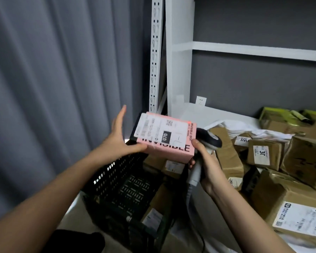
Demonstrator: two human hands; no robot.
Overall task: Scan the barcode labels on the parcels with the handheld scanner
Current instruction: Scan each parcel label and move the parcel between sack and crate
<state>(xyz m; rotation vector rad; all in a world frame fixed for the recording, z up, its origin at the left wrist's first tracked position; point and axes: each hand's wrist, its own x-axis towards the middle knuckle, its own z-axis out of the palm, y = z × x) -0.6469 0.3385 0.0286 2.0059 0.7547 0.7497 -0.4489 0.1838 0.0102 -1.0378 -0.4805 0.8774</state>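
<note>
My left hand (119, 141) props the pink box (167, 141) above the crate (117, 181), fingers mostly straight and thumb under its near edge, label (161, 131) up; my right hand (205, 168) grips the scanner (207, 141) just right of the box, nearer the label.

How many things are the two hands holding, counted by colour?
Pink: 1, the box between the left hand and the right hand.
Grey and black: 1, the scanner in the right hand.
Total: 2
</note>
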